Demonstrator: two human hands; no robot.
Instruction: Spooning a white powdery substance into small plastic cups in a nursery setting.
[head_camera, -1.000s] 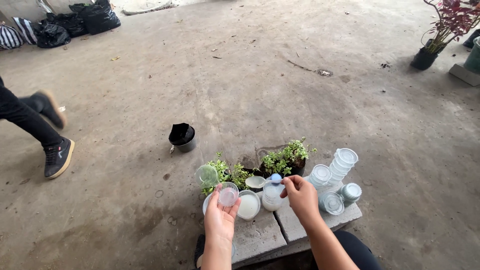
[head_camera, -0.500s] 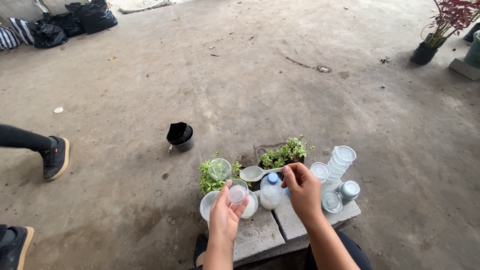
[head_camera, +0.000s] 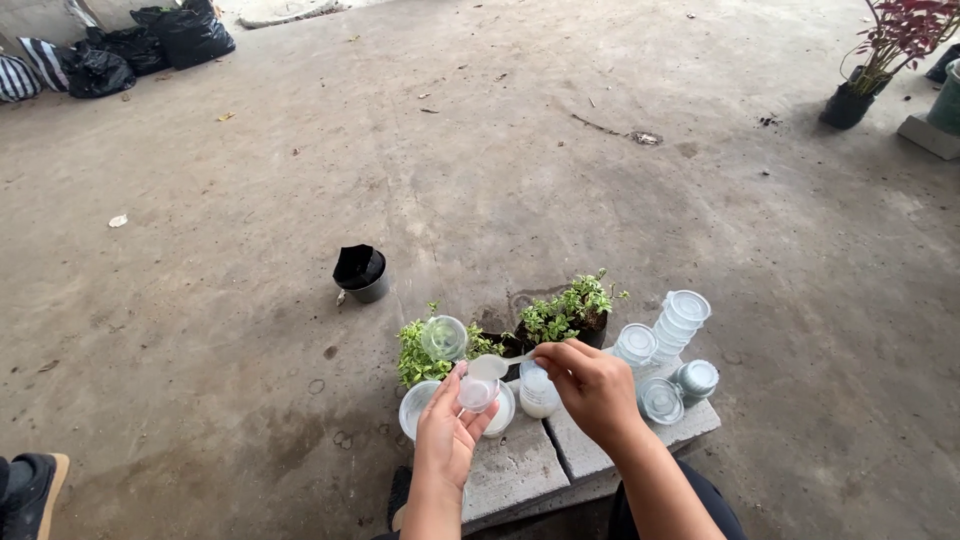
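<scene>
Head view, left hand (head_camera: 447, 437): fingers pinch a small clear cup (head_camera: 477, 392), held up over the near left of the concrete block (head_camera: 520, 470).
Head view, right hand (head_camera: 592, 385): fingertips pressed on the handle of a white spoon (head_camera: 490, 367).
Change: half a second ago the spoon sat higher, clear of the cup; now its bowl tips at the cup's rim, so scooping has turned to filling.
Nearby: a white-filled tub (head_camera: 415, 408) under the cup, a small bottle (head_camera: 538, 392) just right, leafy plants (head_camera: 560, 316) beyond, stacked lidded cups (head_camera: 680, 322) far right.
Floor: a black pot (head_camera: 361, 273) well apart; a shoe (head_camera: 27, 490) at the left edge.
</scene>
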